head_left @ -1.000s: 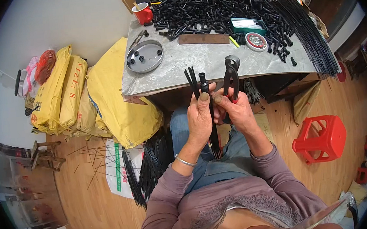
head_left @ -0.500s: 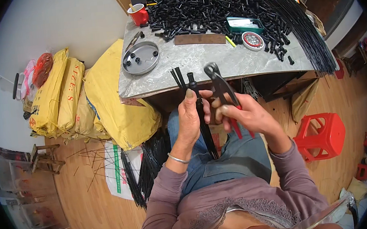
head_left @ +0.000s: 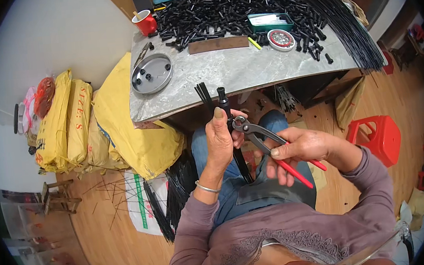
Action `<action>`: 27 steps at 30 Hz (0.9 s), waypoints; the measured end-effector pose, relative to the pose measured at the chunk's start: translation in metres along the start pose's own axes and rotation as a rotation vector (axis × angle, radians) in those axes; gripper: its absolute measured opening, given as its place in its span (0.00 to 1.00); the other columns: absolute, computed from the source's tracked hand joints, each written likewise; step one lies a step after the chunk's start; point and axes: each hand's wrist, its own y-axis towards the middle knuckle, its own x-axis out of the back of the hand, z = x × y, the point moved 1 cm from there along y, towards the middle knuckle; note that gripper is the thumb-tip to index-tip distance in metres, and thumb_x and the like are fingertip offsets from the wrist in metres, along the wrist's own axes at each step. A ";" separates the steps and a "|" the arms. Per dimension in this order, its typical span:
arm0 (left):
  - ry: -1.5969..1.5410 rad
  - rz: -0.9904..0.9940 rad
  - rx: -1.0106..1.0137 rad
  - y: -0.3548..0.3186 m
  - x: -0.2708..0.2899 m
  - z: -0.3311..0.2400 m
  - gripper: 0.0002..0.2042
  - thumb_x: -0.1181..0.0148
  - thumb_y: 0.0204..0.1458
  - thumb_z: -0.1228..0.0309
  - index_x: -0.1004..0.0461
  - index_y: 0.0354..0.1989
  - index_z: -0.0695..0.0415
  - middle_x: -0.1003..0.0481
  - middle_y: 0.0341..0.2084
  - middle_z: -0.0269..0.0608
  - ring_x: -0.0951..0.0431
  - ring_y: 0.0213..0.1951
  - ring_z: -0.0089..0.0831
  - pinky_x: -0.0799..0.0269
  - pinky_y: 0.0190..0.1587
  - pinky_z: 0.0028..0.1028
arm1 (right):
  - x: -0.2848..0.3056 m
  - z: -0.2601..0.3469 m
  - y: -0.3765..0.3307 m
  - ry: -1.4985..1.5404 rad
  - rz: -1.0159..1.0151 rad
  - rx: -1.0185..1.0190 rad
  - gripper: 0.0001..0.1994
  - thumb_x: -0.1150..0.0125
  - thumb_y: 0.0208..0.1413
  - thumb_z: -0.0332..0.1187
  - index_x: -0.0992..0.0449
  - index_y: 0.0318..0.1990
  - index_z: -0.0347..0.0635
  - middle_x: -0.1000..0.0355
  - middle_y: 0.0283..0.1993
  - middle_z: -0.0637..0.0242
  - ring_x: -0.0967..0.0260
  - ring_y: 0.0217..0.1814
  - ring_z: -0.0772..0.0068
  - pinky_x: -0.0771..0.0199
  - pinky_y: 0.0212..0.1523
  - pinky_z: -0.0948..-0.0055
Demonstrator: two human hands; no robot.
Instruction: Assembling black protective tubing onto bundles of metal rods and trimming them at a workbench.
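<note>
My left hand (head_left: 222, 135) is closed around a bundle of thin black rods (head_left: 203, 94) and a black tubular fitting (head_left: 222, 97), which stick up past the thumb. Lower ends of the bundle hang down over my lap. In my right hand (head_left: 297, 150) is a pair of end-cutting pincers (head_left: 259, 139) with red handles. The handles are spread, and the rounded jaws meet the black piece beside my left fingers. Whether the jaws grip it cannot be made out.
On the grey table (head_left: 207, 72) lie a round metal tray (head_left: 152, 73) with small black parts, a heap of black tubular fittings (head_left: 231, 9), a red mug (head_left: 145, 23) and a green box (head_left: 270, 22). Yellow sacks (head_left: 133, 124) lean at the left; a red stool (head_left: 375, 139) stands right.
The pincers have swung from pointing up to pointing left, their jaws now at the black piece in my left hand. My right hand has come lower and outward. The view has shifted slightly.
</note>
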 end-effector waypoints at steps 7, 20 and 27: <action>0.046 -0.027 -0.019 -0.006 -0.014 0.001 0.31 0.61 0.62 0.43 0.28 0.33 0.63 0.42 0.11 0.26 0.42 0.13 0.15 0.47 0.15 0.18 | -0.001 0.025 -0.008 -0.464 -0.089 -0.251 0.10 0.57 0.67 0.35 0.39 0.35 0.38 0.34 0.21 0.64 0.30 0.20 0.72 0.27 0.20 0.68; 0.002 -0.098 0.022 0.005 -0.007 0.010 0.29 0.61 0.61 0.41 0.32 0.31 0.59 0.44 0.10 0.27 0.45 0.10 0.17 0.49 0.13 0.20 | 0.006 0.041 -0.014 -0.661 -0.174 -0.192 0.09 0.51 0.64 0.35 0.36 0.41 0.38 0.33 0.25 0.67 0.31 0.22 0.76 0.30 0.22 0.75; 0.019 -0.054 0.031 0.011 -0.011 0.011 0.29 0.62 0.61 0.41 0.32 0.31 0.59 0.44 0.10 0.27 0.45 0.11 0.17 0.48 0.14 0.20 | 0.015 0.041 -0.010 -0.729 -0.178 -0.211 0.09 0.52 0.65 0.36 0.37 0.42 0.40 0.38 0.24 0.71 0.38 0.19 0.79 0.32 0.19 0.76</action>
